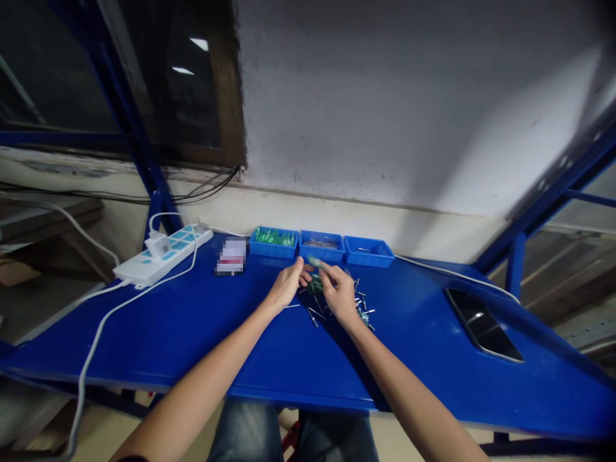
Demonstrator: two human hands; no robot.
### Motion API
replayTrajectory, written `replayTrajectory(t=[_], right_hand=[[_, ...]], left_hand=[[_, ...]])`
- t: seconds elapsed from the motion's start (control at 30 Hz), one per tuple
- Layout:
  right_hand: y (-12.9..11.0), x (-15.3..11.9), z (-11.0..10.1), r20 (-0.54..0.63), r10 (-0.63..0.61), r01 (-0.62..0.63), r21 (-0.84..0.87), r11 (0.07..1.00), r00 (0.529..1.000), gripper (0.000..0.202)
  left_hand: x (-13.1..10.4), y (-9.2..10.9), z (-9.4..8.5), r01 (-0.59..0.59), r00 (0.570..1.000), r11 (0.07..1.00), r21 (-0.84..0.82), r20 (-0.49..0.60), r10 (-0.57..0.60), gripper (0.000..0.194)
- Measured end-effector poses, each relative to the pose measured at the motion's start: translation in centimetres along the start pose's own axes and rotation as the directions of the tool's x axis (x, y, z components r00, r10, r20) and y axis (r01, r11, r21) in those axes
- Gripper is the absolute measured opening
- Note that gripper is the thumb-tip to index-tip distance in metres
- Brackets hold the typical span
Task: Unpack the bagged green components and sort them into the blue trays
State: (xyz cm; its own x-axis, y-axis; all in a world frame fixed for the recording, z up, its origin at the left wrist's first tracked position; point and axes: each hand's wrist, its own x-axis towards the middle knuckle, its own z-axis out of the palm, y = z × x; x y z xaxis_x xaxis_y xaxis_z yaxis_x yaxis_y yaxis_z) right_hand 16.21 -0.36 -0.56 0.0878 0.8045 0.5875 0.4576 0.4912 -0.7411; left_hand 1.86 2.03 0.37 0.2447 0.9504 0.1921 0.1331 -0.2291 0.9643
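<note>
My right hand [339,292] pinches a small pale-green piece [315,262] between thumb and fingertips; blur hides its exact kind. Close beside it, my left hand [287,286] has its fingers curled in and its thumb raised, and whatever it may hold is hidden. Below and between the hands lie small green pieces [315,284] on the blue table. Loose metal pins with thicker ends, looking like blind rivets [314,316], are scattered around them, and several more show to the right of my right wrist.
Three blue bins line the back edge: the left bin [274,253] holds green pieces, the middle bin [321,254] thin pieces, the right bin [369,260] a few thin bits. A white power strip [163,255] with cables and a blurred card [231,256] lie left, a phone [481,324] right.
</note>
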Motion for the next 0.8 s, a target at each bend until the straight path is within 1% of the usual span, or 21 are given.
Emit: replayTrajectory(t=[0.03,0.07,0.1,0.13,0.17,0.2,0.23,0.27,0.3,0.37,0.4,0.43,0.47,0.5,0.53,0.6,0.7,0.8], right_hand=[[0.0,0.0,0.0,0.012,-0.047,0.047,-0.022,0.999,0.999,0.033],[0.0,-0.1,0.0,0.030,-0.085,0.086,-0.036,0.996,0.996,0.037],[0.0,-0.1,0.1,0.047,-0.110,0.111,-0.041,0.993,0.993,0.040],[0.0,0.0,0.1,0.056,-0.117,0.120,-0.040,0.992,0.992,0.043],[-0.1,0.0,0.1,0.053,-0.106,0.108,-0.031,0.994,0.993,0.043],[-0.2,0.1,0.1,0.038,-0.075,0.076,-0.011,0.997,0.996,0.043],[-0.2,0.2,0.0,0.019,-0.023,0.022,0.023,0.999,1.000,0.041],[-0.3,0.3,0.0,0.012,0.052,-0.052,0.072,0.996,0.999,0.037],[-0.4,0.5,-0.1,0.030,0.140,-0.143,0.139,0.980,0.990,0.031],[-0.6,0.7,-0.3,0.150,0.300,-0.332,0.286,0.899,0.942,0.020],[-0.7,0.7,-0.3,0.222,0.349,-0.409,0.347,0.844,0.910,0.023],[-0.8,0.8,-0.3,0.277,0.377,-0.463,0.397,0.793,0.884,0.028],[-0.8,0.7,-0.2,0.301,0.396,-0.495,0.442,0.748,0.867,0.031],[-0.8,0.7,-0.1,0.295,0.413,-0.507,0.482,0.714,0.862,0.031],[-0.8,0.6,0.0,0.269,0.428,-0.505,0.513,0.694,0.863,0.029],[-0.6,0.5,0.3,0.195,0.447,-0.476,0.545,0.691,0.873,0.026],[-0.1,0.7,0.3,0.136,0.393,-0.403,0.521,0.752,0.909,0.024],[0.1,1.0,-0.1,0.108,0.284,-0.300,0.497,0.815,0.953,0.019]], left_hand=[[0.2,-0.2,0.0,0.066,0.998,0.996,-0.060,0.002,-0.066,0.063],[0.3,-0.4,-0.1,0.095,0.995,0.990,-0.106,0.006,-0.095,0.062],[0.4,-0.6,-0.1,0.086,0.996,0.988,-0.131,0.004,-0.086,0.057],[0.4,-0.7,-0.1,0.044,0.999,0.991,-0.125,-0.012,-0.046,0.050],[0.3,-0.7,-0.2,-0.021,0.999,0.996,-0.081,-0.041,0.018,0.043],[0.2,-0.7,-0.2,-0.098,0.992,0.995,0.001,-0.080,0.097,0.037],[0.0,-0.7,-0.3,-0.173,0.976,0.979,0.111,-0.115,0.186,0.032],[-0.1,-0.6,-0.3,-0.241,0.952,0.944,0.227,-0.136,0.275,0.029],[-0.3,-0.5,-0.3,-0.300,0.922,0.895,0.331,-0.139,0.361,0.027],[-0.5,-0.4,-0.3,-0.408,0.858,0.775,0.483,-0.087,0.506,0.023],[-0.6,-0.3,-0.2,-0.454,0.827,0.714,0.533,-0.045,0.560,0.021],[-0.8,-0.3,-0.1,-0.491,0.801,0.658,0.571,-0.002,0.599,0.020],[-0.9,-0.2,0.1,-0.518,0.782,0.613,0.596,0.040,0.622,0.018],[-1.0,-0.1,0.2,-0.537,0.773,0.588,0.605,0.074,0.630,0.017],[-1.1,-0.1,0.3,-0.546,0.777,0.591,0.594,0.097,0.622,0.017],[-1.2,0.1,0.4,-0.532,0.814,0.667,0.522,0.096,0.574,0.020],[-1.2,0.1,0.0,-0.436,0.881,0.820,0.370,-0.008,0.472,0.023],[-0.8,-0.1,-0.5,-0.335,0.922,0.914,0.227,-0.119,0.368,0.028]])
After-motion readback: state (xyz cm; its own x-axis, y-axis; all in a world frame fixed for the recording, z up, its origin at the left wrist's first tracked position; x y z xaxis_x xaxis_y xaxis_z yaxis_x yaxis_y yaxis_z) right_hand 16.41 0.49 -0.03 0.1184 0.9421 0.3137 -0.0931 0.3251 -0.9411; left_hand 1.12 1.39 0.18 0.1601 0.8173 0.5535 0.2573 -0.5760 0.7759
